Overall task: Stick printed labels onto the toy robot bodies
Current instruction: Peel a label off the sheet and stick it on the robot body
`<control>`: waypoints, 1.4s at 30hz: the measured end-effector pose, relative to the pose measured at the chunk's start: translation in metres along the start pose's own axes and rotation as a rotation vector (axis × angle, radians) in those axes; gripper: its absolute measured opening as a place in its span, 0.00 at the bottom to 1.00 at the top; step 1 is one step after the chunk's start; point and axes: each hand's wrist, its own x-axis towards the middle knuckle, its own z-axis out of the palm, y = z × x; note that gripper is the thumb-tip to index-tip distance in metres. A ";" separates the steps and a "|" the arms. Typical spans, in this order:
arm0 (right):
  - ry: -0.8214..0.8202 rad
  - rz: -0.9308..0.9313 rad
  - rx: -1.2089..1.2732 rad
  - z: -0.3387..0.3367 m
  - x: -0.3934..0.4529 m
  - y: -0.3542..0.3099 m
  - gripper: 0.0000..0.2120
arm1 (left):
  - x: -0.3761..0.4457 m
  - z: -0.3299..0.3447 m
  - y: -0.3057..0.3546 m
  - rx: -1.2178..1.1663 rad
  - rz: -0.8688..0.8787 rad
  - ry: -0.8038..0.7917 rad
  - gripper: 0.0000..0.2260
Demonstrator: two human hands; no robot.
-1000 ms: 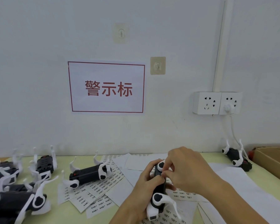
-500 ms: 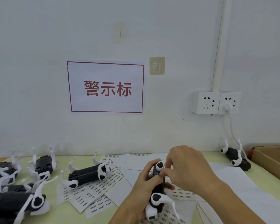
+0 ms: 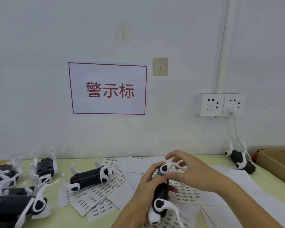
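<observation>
Two hands meet over the pale green surface (image 3: 270, 181), and we see both on one black toy robot body with white curved legs (image 3: 161, 193), held up on end above the sheets of small printed labels (image 3: 186, 193). Our left hand (image 3: 146, 186) wraps its fingers round the black body from the left. Our right hand (image 3: 187, 171) presses a fingertip against the body's upper part, its other fingers spread loosely above a white leg; we cannot tell whether a label sits under that fingertip. More label sheets (image 3: 95, 199) lie left of centre under another black toy robot (image 3: 90, 176). Several more robots (image 3: 23, 195) crowd the left edge. One robot (image 3: 240, 160) lies near a brown cardboard box (image 3: 280, 162).
</observation>
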 end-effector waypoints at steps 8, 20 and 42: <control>-0.055 0.009 0.224 0.008 -0.001 0.002 0.09 | 0.001 0.000 0.003 -0.034 0.005 -0.031 0.21; -0.146 0.076 0.509 0.013 -0.002 0.004 0.12 | 0.000 -0.005 -0.001 -0.024 0.029 -0.075 0.25; -0.231 0.112 0.685 0.016 -0.002 0.007 0.16 | 0.002 -0.003 -0.001 -0.095 0.018 -0.040 0.23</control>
